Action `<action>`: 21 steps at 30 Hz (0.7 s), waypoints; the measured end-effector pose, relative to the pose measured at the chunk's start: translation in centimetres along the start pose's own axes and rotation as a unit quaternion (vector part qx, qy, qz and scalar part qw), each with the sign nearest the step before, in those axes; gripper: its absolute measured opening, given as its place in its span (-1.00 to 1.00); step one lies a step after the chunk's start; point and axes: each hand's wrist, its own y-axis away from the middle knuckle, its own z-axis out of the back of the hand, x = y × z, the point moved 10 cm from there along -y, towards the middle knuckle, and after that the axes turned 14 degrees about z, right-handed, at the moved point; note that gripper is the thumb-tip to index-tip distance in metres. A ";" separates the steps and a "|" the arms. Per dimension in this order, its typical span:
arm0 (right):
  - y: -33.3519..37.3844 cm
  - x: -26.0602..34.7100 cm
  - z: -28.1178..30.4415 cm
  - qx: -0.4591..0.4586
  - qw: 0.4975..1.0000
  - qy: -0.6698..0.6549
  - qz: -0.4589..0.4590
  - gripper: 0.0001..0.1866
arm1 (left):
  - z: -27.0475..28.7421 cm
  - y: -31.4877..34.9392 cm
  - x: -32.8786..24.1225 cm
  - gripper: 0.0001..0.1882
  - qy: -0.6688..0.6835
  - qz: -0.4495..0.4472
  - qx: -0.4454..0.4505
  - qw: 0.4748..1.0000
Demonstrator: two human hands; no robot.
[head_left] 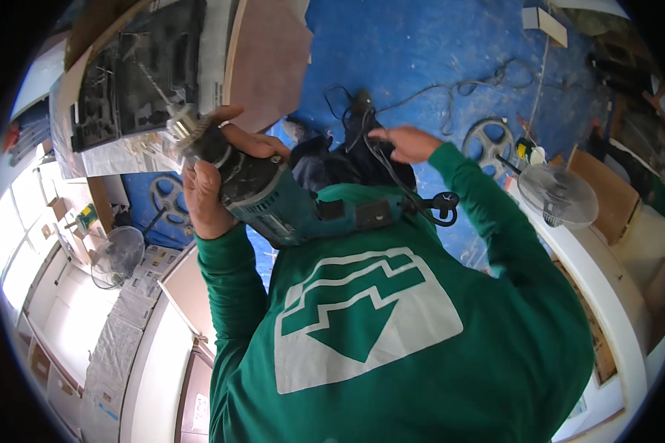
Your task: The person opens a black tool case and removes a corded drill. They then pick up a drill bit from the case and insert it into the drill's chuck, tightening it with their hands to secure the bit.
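My left hand [203, 196] is wrapped round the front of a teal and black power drill [273, 203], just behind its metal chuck [187, 127]. A long thin drill bit [151, 80] sticks out of the chuck toward the upper left. The drill's body lies across in front of my green sweatshirt, its rear handle to the right. From the handle's end a dark power cord [380, 156] loops and hangs by my legs. My right hand [412, 143] is at this cord, fingers drawn together on it and the index finger fairly straight.
An open black tool case [137, 77] lies at the upper left, beside a brown board [270, 63]. More cable [451, 88] trails over the blue floor [406, 44]. At right stand a grey spoked wheel [488, 142] and a round fan [558, 193]. A white box [545, 26] is farther off.
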 end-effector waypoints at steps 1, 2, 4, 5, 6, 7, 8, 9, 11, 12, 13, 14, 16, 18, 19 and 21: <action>-0.2 -0.7 -2.0 -0.046 0.997 0.005 0.054 -0.27 | -0.3 -0.4 0.0 0.07 0.013 0.006 0.008 1.000; 0.2 -0.2 -1.8 -0.147 0.983 0.009 0.106 -0.42 | -0.6 -0.6 0.0 0.07 0.022 0.006 0.008 1.000; -0.4 0.1 -1.4 -0.163 0.986 0.019 0.042 -0.71 | -1.2 -1.5 -0.4 0.08 0.031 0.019 0.004 0.999; -0.2 0.0 -1.1 -0.185 0.983 -0.006 0.018 -0.73 | -1.3 -1.5 -0.3 0.08 0.039 0.032 -0.007 0.999; 0.4 -0.4 -0.8 -0.206 0.978 -0.031 -0.006 -0.76 | -1.5 -1.9 -0.5 0.03 0.043 0.025 0.007 0.999; 1.7 -0.1 0.0 -0.248 0.969 -0.015 0.005 -0.80 | -1.2 -1.9 -0.5 0.01 0.028 0.020 -0.009 0.999; 3.2 0.0 0.5 -0.291 0.957 -0.001 0.015 -0.82 | -1.0 -1.8 -0.7 -0.01 0.013 0.017 -0.024 0.999; 4.3 -0.5 0.9 -0.240 0.970 0.013 -0.037 -0.81 | -0.7 -1.8 -0.9 -0.02 0.000 0.013 -0.038 0.999; 9.2 -3.6 -0.3 -0.238 0.967 -0.005 -0.097 -0.78 | -0.6 -2.0 -1.7 -0.16 -0.023 0.009 -0.042 0.999; 12.1 -6.1 -1.8 -0.283 0.953 -0.034 -0.098 -0.76 | -0.5 -2.3 -2.1 -0.22 -0.036 0.005 -0.041 0.998; 13.9 -7.0 -3.3 -0.224 0.954 -0.101 -0.171 -0.77 | -0.3 -2.4 -2.4 -0.28 -0.049 -0.001 -0.043 0.998; 16.4 -7.5 -5.1 -0.165 0.940 -0.166 -0.247 -0.77 | 0.3 -2.7 -2.4 -0.35 -0.054 0.004 -0.040 0.998; 19.6 -6.2 -6.5 -0.146 0.972 -0.074 -0.170 -0.77 | 0.3 -3.5 -2.2 -0.38 -0.063 0.008 -0.005 0.998; 21.3 -2.1 -3.6 -0.253 0.955 -0.092 -0.129 -0.76 | 0.5 -4.1 -1.8 -0.42 -0.043 0.024 0.022 0.999; 23.1 0.7 -1.2 -0.306 0.940 -0.095 -0.114 -0.75 | 0.5 -4.3 -2.0 -0.43 -0.034 0.030 0.043 0.998; 25.3 4.9 3.3 -0.485 0.830 -0.246 -0.128 -0.76 | -0.2 -5.0 -2.3 -0.44 -0.018 0.039 0.084 0.996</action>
